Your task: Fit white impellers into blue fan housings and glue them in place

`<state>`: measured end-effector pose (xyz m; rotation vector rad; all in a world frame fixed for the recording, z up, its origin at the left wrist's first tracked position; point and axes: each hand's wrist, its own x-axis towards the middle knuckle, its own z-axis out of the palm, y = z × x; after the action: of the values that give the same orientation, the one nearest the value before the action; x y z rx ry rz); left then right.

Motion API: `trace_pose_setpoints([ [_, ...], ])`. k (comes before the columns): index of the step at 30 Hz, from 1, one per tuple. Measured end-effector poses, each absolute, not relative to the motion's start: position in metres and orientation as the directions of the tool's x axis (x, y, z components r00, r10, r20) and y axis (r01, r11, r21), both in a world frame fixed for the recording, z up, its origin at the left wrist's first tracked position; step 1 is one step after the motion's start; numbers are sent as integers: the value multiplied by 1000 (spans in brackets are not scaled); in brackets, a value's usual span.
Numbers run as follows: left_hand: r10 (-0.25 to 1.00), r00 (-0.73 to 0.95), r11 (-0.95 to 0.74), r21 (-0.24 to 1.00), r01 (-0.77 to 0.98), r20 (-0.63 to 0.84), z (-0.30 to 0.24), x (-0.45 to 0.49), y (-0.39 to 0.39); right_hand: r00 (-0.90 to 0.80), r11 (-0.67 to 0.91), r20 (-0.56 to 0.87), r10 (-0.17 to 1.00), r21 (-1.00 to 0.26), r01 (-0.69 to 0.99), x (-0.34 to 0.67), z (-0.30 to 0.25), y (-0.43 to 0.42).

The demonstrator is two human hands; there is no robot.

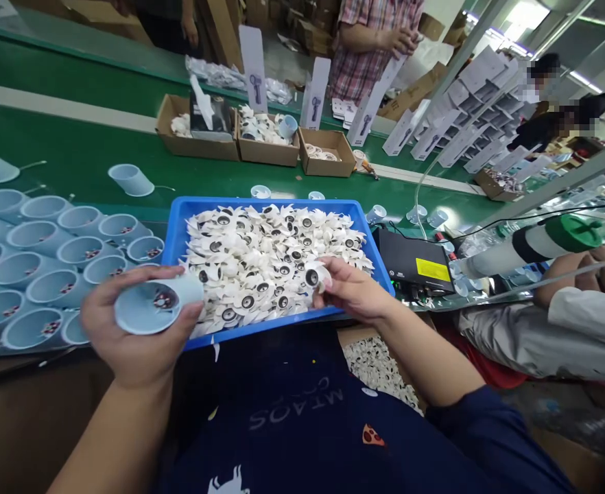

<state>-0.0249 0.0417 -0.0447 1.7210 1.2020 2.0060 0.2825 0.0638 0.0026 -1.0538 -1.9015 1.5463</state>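
Note:
My left hand [127, 329] is wrapped round a light blue cylindrical housing [189, 291], whose open end faces me and shows a small coppery part inside. Between the thumb and fingers of my right hand [351, 291] is a white fan blade wheel [317, 274] with a dark round hub. Both hands are over the near side of a blue tray [276, 201], which is heaped with many such white wheels. The held housing and the held wheel are apart from each other.
Rows of similar blue housings [55, 291] stand at the left. Cardboard boxes [326, 165] with parts line the green bench beyond the tray. A black device [410, 264] and a green-lidded bottle [544, 243] are at the right. A person in a checked shirt [351, 55] stands opposite.

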Motion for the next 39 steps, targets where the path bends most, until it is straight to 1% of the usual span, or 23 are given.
trace_pose_setpoints([
  [1,650,-250,-660,696,284,718,-42,-21,39,-593,-89,-116,797,-993,75,279,3,52],
  [2,666,-207,-672,697,248,716,-39,-17,36,-612,-228,-139,778,-971,-71,275,3,42],
  [3,687,-155,-679,703,213,710,-36,-12,33,-631,-366,-163,758,-908,-205,271,3,34],
  [4,722,-91,-665,725,181,686,-33,-8,30,-650,-468,-185,737,-834,-293,266,3,28],
  [5,749,-31,-650,743,158,661,-31,-3,27,-663,-527,-205,720,-783,-330,262,3,24],
  [7,775,59,-630,761,153,629,-27,5,22,-675,-585,-231,700,-728,-358,256,2,21],
  [9,798,107,-602,773,200,593,-26,9,16,-682,-613,-242,691,-696,-374,254,0,21],
  [13,890,174,-456,838,298,422,-30,10,6,-693,-631,-240,680,-673,-386,254,-5,22],
  [14,896,202,-442,826,349,394,-29,9,4,-690,-630,-243,682,-674,-385,254,-7,22],
  [16,883,263,-470,747,471,390,-25,9,1,-677,-618,-248,693,-689,-380,253,-9,23],
  [18,852,316,-523,638,566,418,-17,10,1,-648,-561,-232,726,-744,-363,252,-9,25],
  [22,805,374,-586,511,629,462,0,15,3,-564,-323,-108,819,-899,-296,252,0,26],
  [24,788,400,-607,477,636,469,3,18,4,-538,-160,-34,842,-968,-191,252,9,26],
  [25,777,414,-619,458,638,474,4,20,4,-528,-32,20,849,-996,-88,251,13,26],
  [26,769,424,-628,437,644,479,4,23,4,-517,126,88,852,-991,40,250,18,26],
  [27,763,428,-631,412,657,485,3,26,4,-508,288,164,845,-941,177,249,22,26],
  [28,759,423,-628,385,676,495,2,29,4,-506,425,236,830,-854,299,248,24,27],
  [29,757,414,-621,357,698,506,1,32,5,-510,520,292,809,-761,389,247,26,28],
  [30,754,407,-614,332,716,516,0,35,7,-517,572,326,792,-691,441,246,26,30],
  [32,745,412,-613,295,733,526,-1,41,13,-517,585,326,791,-650,485,245,24,32],
  [34,733,435,-628,275,728,522,0,45,20,-475,551,322,819,-672,495,245,19,34],
  [37,711,460,-655,262,709,532,2,49,31,-344,521,396,851,-714,467,248,14,36],
  [39,694,475,-674,256,693,541,3,51,36,-302,524,429,851,-724,448,251,12,37],
])
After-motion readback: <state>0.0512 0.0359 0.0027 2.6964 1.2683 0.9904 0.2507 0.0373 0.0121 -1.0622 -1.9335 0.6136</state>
